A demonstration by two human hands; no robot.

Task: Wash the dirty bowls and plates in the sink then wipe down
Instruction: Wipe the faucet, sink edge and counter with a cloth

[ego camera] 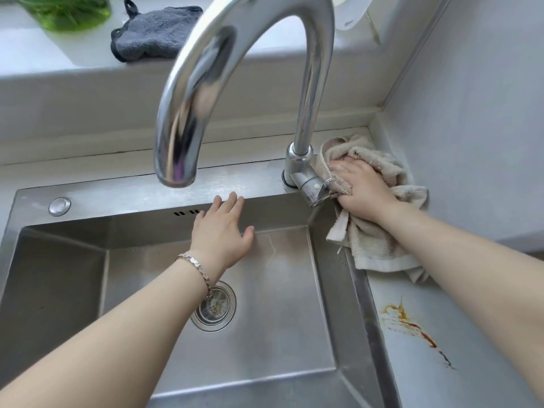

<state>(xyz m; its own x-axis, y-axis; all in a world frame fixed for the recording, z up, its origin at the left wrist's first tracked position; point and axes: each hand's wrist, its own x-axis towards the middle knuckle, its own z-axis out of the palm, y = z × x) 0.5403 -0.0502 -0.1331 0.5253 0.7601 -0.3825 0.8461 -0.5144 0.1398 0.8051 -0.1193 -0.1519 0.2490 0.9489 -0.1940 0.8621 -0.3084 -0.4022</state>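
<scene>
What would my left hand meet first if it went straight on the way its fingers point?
Most likely the sink's back rim, right at the left hand's fingertips; whether they already touch it is unclear.

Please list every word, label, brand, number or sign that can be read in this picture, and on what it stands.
None: no text can be read here.
The sink, the tap, the cropped green container and the beige cloth show no lettering.
The tap lever bears only a small pale dot, no letters.
</scene>
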